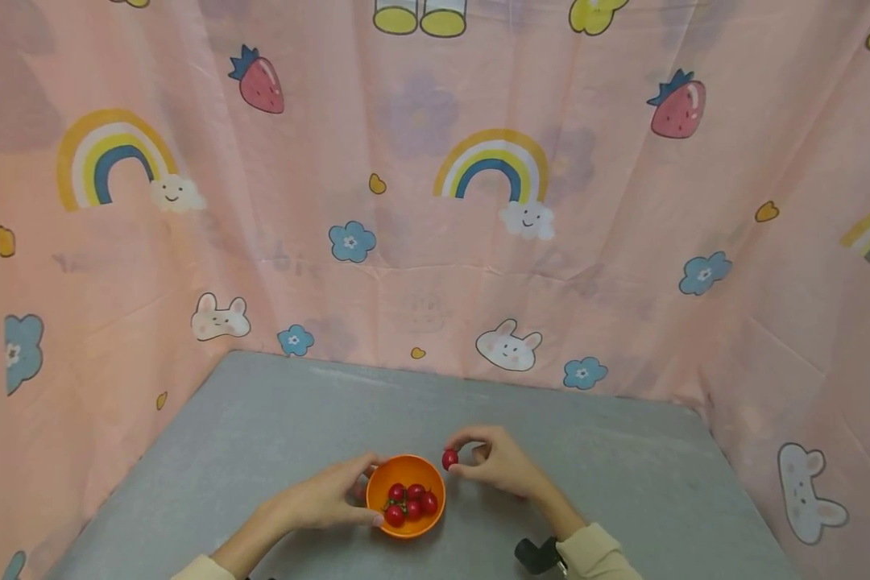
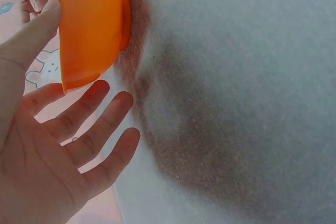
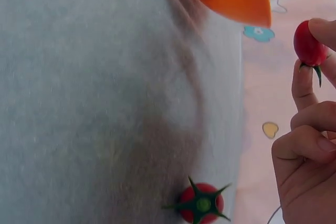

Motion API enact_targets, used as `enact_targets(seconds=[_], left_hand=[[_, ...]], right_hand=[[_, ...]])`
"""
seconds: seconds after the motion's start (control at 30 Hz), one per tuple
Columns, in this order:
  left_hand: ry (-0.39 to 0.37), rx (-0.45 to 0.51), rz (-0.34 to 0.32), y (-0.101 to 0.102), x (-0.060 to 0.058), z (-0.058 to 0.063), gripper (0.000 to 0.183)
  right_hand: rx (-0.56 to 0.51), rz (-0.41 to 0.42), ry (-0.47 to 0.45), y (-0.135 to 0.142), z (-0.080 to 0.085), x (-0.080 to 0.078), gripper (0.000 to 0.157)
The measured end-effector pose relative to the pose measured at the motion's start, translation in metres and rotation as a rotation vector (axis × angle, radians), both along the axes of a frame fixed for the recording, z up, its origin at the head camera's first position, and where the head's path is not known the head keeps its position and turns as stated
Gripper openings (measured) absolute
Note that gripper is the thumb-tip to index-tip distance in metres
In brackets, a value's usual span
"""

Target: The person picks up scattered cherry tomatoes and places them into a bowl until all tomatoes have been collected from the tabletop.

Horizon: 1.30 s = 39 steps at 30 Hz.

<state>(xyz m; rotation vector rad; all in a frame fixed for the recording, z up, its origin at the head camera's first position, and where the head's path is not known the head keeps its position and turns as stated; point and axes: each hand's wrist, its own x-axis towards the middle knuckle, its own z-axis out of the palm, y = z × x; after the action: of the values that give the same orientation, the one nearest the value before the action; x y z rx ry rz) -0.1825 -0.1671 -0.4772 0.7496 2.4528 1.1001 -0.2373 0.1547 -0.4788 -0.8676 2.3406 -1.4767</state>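
Note:
An orange bowl [image 1: 379, 475] stands on the grey table with several red cherry tomatoes [image 1: 414, 509] in it. My left hand [image 1: 331, 493] holds the bowl from its left side, thumb at the near rim and index finger at the far side. In the left wrist view, the other fingers are spread beneath the rim. Just right of the bowl, my right hand [image 1: 502, 465] pinches a cherry tomato [image 3: 310, 44] between thumb and fingers, its green stem hanging down in the right wrist view. Another cherry tomato [image 3: 202, 203] with a star-shaped green top lies on the table beside that hand.
The grey table [image 1: 297, 419] meets a pink patterned curtain [image 1: 420, 282] along its back and sides. A black device [image 1: 539, 556] is at the right wrist by the beige sleeve [image 1: 596, 556].

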Motion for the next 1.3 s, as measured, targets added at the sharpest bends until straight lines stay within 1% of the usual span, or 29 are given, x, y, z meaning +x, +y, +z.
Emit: enact_targets(seconds=[0.23,0.37,0.5,0.67,0.8,1.0,1.3], left_hand=[[-0.014,0.011,-0.002,0.000,0.000,0.000,0.066],[-0.019,0.011,-0.001,0.000,0.001,0.001,0.066],[-0.018,0.012,-0.002,0.000,0.002,0.002,0.066],[-0.018,0.003,0.005,0.001,0.002,0.004,0.066],[-0.019,-0.011,0.010,0.002,0.002,0.004,0.068],[0.002,-0.001,-0.004,0.000,0.002,0.003,0.069],[-0.020,-0.009,0.005,0.001,0.002,0.003,0.069]], right_hand=[[-0.013,0.075,-0.009,-0.011,0.000,0.003,0.028],[-0.023,0.096,-0.020,-0.015,0.000,0.004,0.027],[-0.016,0.096,-0.025,-0.018,0.001,0.004,0.028],[-0.002,0.069,-0.053,-0.016,0.001,0.003,0.035],[-0.020,0.038,-0.069,-0.006,0.003,0.002,0.036],[-0.059,0.026,-0.020,0.015,0.003,-0.002,0.032],[-0.095,-0.009,0.012,0.059,-0.001,-0.001,0.029]])
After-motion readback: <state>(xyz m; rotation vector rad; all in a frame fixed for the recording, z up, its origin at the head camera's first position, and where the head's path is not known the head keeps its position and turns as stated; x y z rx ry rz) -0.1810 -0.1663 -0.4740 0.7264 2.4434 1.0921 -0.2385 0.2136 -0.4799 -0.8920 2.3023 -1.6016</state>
